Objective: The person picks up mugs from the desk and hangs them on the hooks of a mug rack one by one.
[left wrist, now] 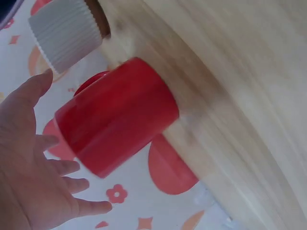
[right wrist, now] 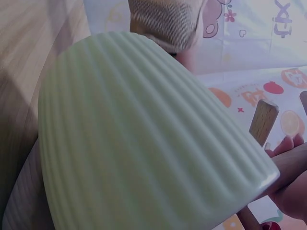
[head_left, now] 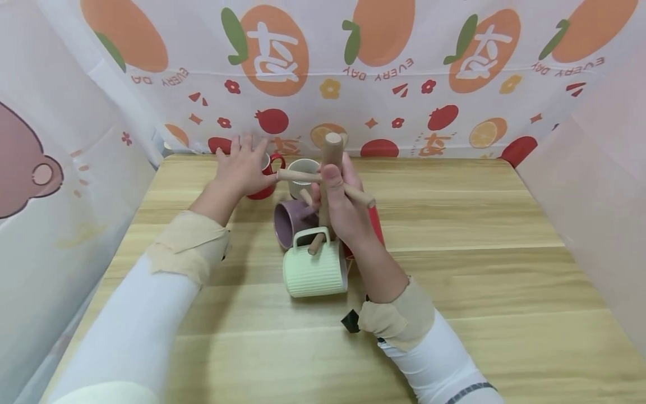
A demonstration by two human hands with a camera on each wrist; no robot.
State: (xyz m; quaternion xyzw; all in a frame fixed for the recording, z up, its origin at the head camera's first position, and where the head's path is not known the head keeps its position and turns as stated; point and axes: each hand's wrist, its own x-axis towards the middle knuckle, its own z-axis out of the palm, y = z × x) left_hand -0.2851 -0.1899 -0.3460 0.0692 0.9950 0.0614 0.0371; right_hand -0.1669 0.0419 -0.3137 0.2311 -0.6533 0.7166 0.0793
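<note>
My left hand, its fingers spread, is over a red mug near the table's back edge. In the left wrist view the fingers stand apart from the mug's open end. My right hand grips the upright post of a wooden mug tree. A pale green ribbed mug hangs by its handle on a near peg; it fills most of the right wrist view. On another peg is a purple mug, tilted sideways. Something red shows partly behind the right hand, mostly hidden.
A whitish ribbed mug stands between the red mug and the tree. Pegs jut out from the post on several sides. Behind the wooden table hangs a fruit-printed curtain; more cloth is at both sides.
</note>
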